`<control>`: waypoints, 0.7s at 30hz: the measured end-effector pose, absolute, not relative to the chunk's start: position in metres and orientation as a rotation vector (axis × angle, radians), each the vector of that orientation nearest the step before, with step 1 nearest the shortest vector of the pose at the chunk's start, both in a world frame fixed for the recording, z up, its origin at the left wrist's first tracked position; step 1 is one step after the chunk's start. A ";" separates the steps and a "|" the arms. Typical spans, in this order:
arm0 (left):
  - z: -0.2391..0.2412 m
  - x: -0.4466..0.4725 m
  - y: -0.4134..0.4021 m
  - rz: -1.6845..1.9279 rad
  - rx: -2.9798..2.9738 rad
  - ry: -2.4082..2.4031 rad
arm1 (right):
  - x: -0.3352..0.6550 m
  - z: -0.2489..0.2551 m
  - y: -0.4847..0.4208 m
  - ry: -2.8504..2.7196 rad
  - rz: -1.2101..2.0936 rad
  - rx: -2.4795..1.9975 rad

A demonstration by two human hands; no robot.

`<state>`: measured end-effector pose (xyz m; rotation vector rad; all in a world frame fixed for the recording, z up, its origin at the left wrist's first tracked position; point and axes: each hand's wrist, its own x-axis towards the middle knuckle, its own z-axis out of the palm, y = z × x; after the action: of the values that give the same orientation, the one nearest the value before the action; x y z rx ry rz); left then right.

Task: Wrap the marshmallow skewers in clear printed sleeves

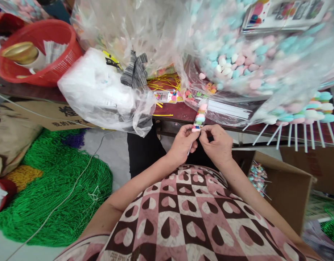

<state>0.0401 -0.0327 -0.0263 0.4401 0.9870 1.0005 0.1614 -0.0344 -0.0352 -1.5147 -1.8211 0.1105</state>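
A candy stick (201,114) of stacked pastel pieces, in a clear printed wrapper, points away from me over the table's front edge. My left hand (184,142) is closed around its lower end, with the white stick showing below the fingers. Pressed together beside the wrapper's bottom are the thumb and finger of my right hand (216,142); what they pinch is too small to make out. Yellow twist ties (167,82) and printed wrappers (168,96) lie on the table to the left. White sticks (228,108) lie to the right.
Bagged pastel candies (237,65) cover the back right. Finished-looking candy sticks (309,112) overhang the right edge. A red basket (74,40) and white plastic bag (101,94) stand left. Green beads (66,188) cover the floor; an open carton (286,181) sits at right.
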 end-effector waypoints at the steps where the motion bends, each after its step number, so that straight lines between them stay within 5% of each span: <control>1: -0.027 0.040 -0.033 0.998 0.446 0.994 | 0.161 -0.036 -0.035 -1.826 0.102 -1.510; 11: -0.025 0.044 -0.034 1.035 0.418 1.011 | 0.158 -0.034 -0.037 -1.879 0.071 -1.502; 21: -0.032 0.030 -0.029 0.832 0.254 0.648 | 0.157 -0.031 -0.038 -1.637 0.432 -1.515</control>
<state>0.0304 -0.0290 -0.0316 0.2537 0.6476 0.8317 0.1567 -0.0385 -0.0314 -1.5151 -1.6368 0.4320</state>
